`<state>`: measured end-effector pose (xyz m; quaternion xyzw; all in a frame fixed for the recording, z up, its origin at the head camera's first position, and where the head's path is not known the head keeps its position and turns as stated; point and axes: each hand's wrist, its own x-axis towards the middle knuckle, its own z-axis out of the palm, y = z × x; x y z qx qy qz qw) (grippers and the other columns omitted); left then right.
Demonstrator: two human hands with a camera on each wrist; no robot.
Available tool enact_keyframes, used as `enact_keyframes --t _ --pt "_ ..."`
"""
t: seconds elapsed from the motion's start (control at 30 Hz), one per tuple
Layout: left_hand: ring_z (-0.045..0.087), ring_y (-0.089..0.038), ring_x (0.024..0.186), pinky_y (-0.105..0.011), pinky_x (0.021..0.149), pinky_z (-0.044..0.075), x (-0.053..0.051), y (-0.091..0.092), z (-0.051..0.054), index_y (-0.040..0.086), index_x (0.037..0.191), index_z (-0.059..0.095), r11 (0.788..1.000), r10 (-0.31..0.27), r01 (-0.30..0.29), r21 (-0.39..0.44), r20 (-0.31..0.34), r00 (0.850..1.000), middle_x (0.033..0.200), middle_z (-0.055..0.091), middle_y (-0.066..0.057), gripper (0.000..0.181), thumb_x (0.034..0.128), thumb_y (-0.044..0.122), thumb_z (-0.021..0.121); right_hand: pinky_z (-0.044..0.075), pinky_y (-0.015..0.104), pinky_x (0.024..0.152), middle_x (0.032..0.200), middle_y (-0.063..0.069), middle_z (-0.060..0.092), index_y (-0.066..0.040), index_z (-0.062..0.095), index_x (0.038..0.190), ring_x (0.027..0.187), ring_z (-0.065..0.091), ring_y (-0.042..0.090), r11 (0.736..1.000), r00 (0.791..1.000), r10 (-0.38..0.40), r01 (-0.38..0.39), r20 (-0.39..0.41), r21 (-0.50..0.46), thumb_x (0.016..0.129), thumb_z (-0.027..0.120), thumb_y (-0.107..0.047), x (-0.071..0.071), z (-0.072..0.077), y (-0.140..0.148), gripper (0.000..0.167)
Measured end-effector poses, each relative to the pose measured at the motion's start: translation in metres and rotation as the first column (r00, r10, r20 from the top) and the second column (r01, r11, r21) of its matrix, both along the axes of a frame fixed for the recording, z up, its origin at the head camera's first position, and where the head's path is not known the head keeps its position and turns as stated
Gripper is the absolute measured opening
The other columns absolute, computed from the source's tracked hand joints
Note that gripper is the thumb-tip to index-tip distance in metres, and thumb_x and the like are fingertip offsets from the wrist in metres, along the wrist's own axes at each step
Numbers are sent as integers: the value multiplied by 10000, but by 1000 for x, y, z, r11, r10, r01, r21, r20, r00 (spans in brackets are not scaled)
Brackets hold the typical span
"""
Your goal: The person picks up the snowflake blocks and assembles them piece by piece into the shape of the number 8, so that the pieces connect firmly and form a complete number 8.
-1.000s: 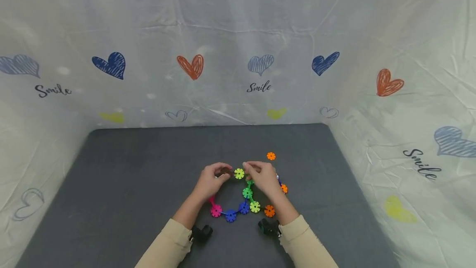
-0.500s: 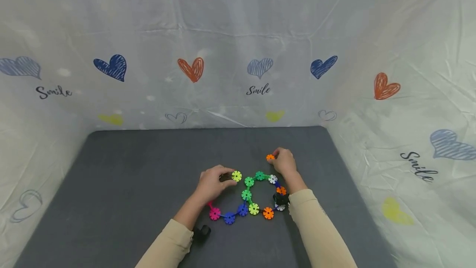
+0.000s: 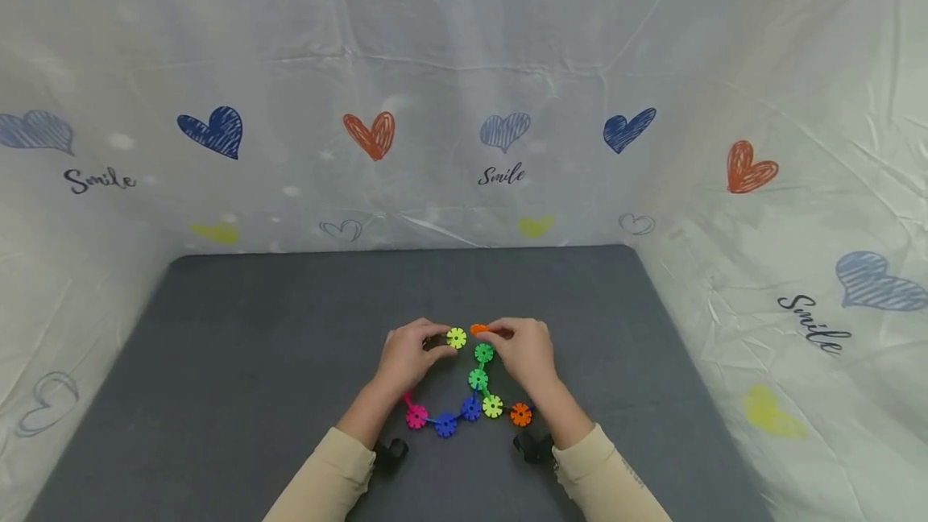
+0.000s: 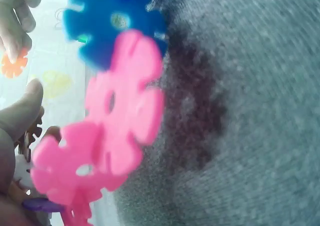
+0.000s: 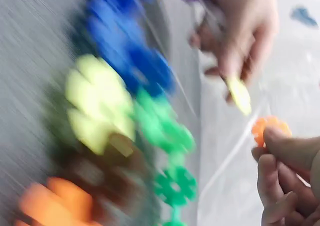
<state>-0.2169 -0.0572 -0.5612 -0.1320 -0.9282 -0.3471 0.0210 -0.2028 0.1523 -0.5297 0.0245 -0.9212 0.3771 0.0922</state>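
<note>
A chain of colored notched snowflake discs lies on the gray table [image 3: 290, 329]. My left hand [image 3: 408, 353] grips one end of it, with a yellow disc [image 3: 456, 337] sticking out past the fingertips. Brown, white and purple discs are partly hidden in that hand in the left wrist view. Between thumb and finger, my right hand [image 3: 525, 353] pinches a loose orange disc [image 3: 478, 329]. That disc is just right of the yellow one, with a gap between them. Pink discs [image 4: 132, 103] and a blue disc [image 4: 117, 23] hang near the left hand.
Green discs [image 3: 478, 379], a second yellow disc [image 3: 492, 407] and another orange disc [image 3: 520, 415] belong to the chain nearer me. My right hand and forearm cover its right part. A white cloth [image 3: 428, 63] printed with hearts stands behind the table.
My right hand reached to the far right, took the loose orange disc off the table and brought it back left beside the yellow disc. My left hand keeps its hold, nearly still.
</note>
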Motion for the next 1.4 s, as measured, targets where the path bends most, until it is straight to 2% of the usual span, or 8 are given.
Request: enact_keyframes --t 0.17,0.4,0.63,0.77,1.0,1.1,1.27,1.4 --pt "669 -154 856 -493 900 451 2 -2 1 215 1162 770 1000 22 -23 -12 -23 999 977 732 50 396 820 411 810 425 177 476 745 -10 758 -154 822 856 533 583 30 991 986 47 -25 -161 132 833 836 -249 18 -16 -17 99" --pt "672 -179 884 -524 946 442 2 -4 4 175 1187 759 1000 11 -12 20 35 999 994 735 25 404 853 399 790 412 185 483 723 4 745 -125 822 839 526 587 74 989 954 44 1 -297 149 818 854 -235 22 -28 -26 117" --pt "666 -151 892 -349 765 545 -1 -5 6 111 1156 768 995 -59 52 89 80 995 1011 725 7 348 875 315 787 499 257 515 717 3 741 -109 815 818 562 638 103 985 860 90 -2 -503 172 777 886 -165 21 -34 -32 100" --pt "650 -123 857 -309 728 531 -2 -5 4 105 1151 770 992 -90 83 94 69 994 992 710 28 310 892 276 771 544 291 564 738 17 750 -92 804 798 611 675 127 988 841 104 -25 -532 154 751 895 -116 18 -35 -33 105" --pt "685 -179 925 -438 868 543 1 2 -1 127 1080 783 979 -186 175 109 103 977 1026 738 4 205 934 256 721 549 259 572 756 33 759 -78 809 823 634 699 133 992 815 127 -107 -565 68 761 882 -83 16 -41 -36 96" --pt "687 -172 921 -389 815 559 3 3 -2 136 1069 776 978 -171 150 144 154 973 1035 744 -11 192 948 269 709 544 253 549 772 40 766 -76 812 854 613 693 125 995 832 92 -95 -547 24 791 865 -104 17 -38 -34 87" --pt "665 -147 908 -355 773 553 3 -3 2 138 1118 748 973 -103 50 227 230 968 1048 724 -12 205 945 243 723 559 292 578 794 24 755 -100 795 856 651 687 128 997 919 -18 -12 -394 -75 793 868 -135 24 -35 -25 103" --pt "658 -148 919 -371 786 547 2 -8 5 140 1163 733 966 -123 59 251 249 961 1073 718 -17 223 961 229 703 579 283 609 774 29 756 -91 779 854 682 722 125 999 939 27 -34 -342 -15 805 862 -139 30 -41 -25 108"
